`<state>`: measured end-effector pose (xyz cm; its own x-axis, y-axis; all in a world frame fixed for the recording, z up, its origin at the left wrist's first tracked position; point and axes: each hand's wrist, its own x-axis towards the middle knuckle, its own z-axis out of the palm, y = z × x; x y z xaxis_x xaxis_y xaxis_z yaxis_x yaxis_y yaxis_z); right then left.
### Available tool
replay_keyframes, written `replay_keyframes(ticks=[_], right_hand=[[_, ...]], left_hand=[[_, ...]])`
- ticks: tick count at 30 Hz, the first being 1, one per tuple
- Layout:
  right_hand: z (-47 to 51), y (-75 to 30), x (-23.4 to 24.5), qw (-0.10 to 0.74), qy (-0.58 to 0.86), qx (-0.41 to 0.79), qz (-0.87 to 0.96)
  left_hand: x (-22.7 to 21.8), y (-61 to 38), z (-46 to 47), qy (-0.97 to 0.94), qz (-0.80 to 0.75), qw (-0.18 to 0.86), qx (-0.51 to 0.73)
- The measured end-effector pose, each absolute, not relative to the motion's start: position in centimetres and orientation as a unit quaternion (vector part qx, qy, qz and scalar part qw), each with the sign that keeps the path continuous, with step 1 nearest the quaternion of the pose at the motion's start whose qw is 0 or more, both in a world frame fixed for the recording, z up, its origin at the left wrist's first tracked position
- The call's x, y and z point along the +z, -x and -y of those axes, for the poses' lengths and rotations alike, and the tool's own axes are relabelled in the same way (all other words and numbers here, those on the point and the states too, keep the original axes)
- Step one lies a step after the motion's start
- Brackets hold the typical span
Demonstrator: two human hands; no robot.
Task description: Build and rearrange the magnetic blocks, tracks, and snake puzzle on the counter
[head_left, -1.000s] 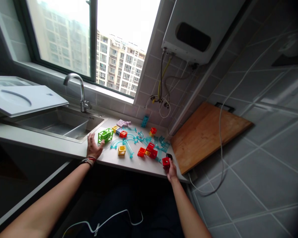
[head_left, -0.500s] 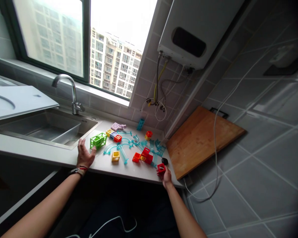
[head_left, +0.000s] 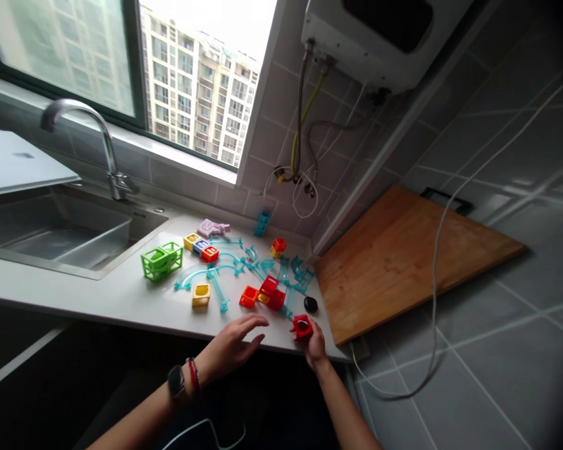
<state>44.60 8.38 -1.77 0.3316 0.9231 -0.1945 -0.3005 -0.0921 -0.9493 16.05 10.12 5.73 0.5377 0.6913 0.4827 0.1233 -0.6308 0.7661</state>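
My right hand grips a red hollow toy block at the counter's front edge. My left hand is empty, fingers apart, over the front edge and left of that block. Just beyond lie joined red blocks with an orange block beside them. A yellow block stands alone to the left. Farther left is a green frame-like block piece, near a yellow, blue and red row of blocks. Clear teal track pieces are scattered across the middle.
A steel sink with a faucet is at the left, partly under a white board. A wooden board leans on the right wall, a white cable hanging before it. A small black object lies near my right hand.
My left hand has left the green piece and moved right, towards my right hand. The right hand still holds the red block, nearly in place. The view has shifted closer.
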Motion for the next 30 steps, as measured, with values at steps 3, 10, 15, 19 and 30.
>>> replay_keyframes(ticks=[3, 10, 15, 19, 30], right_hand=[[-8.2, -45.1, -1.7, 0.606, 0.532, 0.513, 0.295], [-7.3, -44.9, -0.9, 0.594, 0.528, 0.51, 0.329], [-7.8, -44.2, 0.3, 0.524, 0.513, 0.528, 0.429], [-9.5, -42.9, 0.7, 0.47, 0.488, 0.548, 0.491], [-11.0, -41.1, 0.0, 0.466, 0.552, 0.539, 0.434]], left_hand=[[5.2, -19.3, -13.2, -0.791, -0.28, 0.305, 0.45], [1.8, -24.0, -19.6, -0.782, -0.37, 0.244, 0.439], [0.5, -24.1, -21.6, -0.799, -0.362, 0.25, 0.41], [0.4, -23.4, -22.5, -0.809, -0.355, 0.256, 0.392], [0.1, -22.3, -22.0, -0.786, -0.304, 0.242, 0.481]])
